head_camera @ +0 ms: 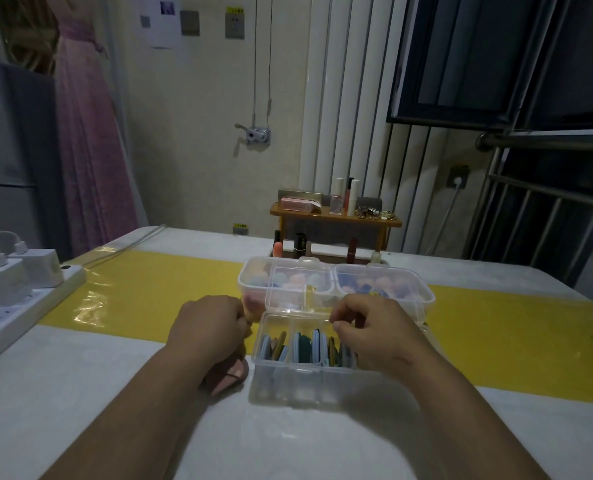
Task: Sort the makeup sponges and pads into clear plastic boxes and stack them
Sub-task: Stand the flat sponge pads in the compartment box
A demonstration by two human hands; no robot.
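Observation:
A clear plastic box (303, 379) sits on the table right in front of me. Blue, green and tan flat pads (302, 346) stand upright in its compartments. Its clear lid (286, 299) stands raised at the back edge. My left hand (208, 329) has its fingers curled at the lid's left end, and my right hand (374, 336) pinches its right end. Behind stand two closed clear boxes (385, 285) holding pink and blue sponges (298, 280). A pink pad (231, 375) lies on the table under my left wrist.
A white power strip with chargers (14, 292) lies along the table's left edge. A small wooden shelf (334, 218) with cosmetics stands behind the boxes, lipsticks beneath it. A yellow band (149, 289) crosses the white tabletop.

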